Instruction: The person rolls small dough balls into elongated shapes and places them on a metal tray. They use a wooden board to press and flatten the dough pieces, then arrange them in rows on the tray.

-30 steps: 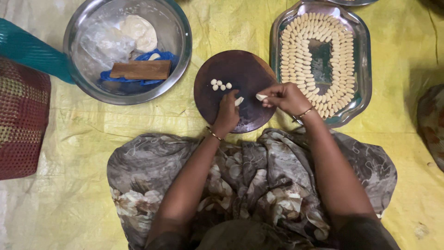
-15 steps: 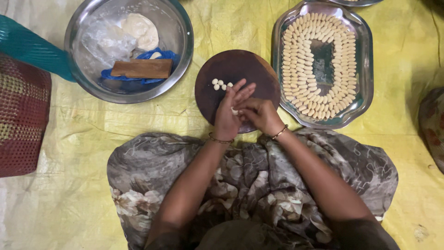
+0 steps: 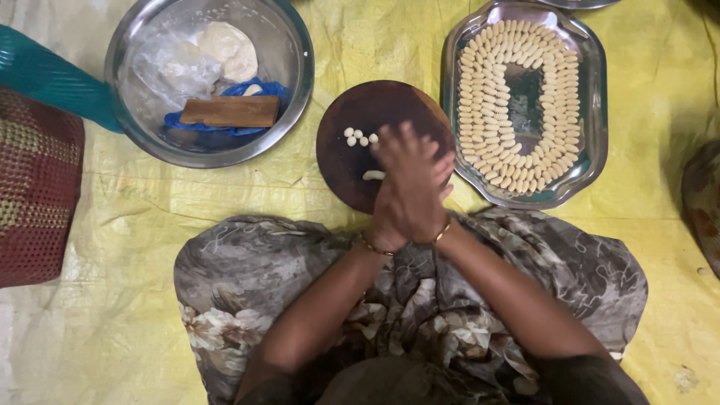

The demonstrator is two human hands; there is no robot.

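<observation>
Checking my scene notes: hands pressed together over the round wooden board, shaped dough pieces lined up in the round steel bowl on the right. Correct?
One thing is off: the shaped dough pieces lie in the rectangular steel tray on the right, not a round bowl. The round steel bowl sits on the left. The head view shows this. The rest holds: left hand and right hand pressed together over the round wooden board.

Dark round wooden board (image 3: 352, 161), flat on yellow sheet, upper centre of frame, right half hidden under pressed-together hands. Small pale dough balls (image 3: 358, 137), cluster of about four, upper-left part of board, touching or nearly touching each other. One rolled pale dough piece (image 3: 373, 175), short, elongated, lying at board's middle, just left of hands.
</observation>
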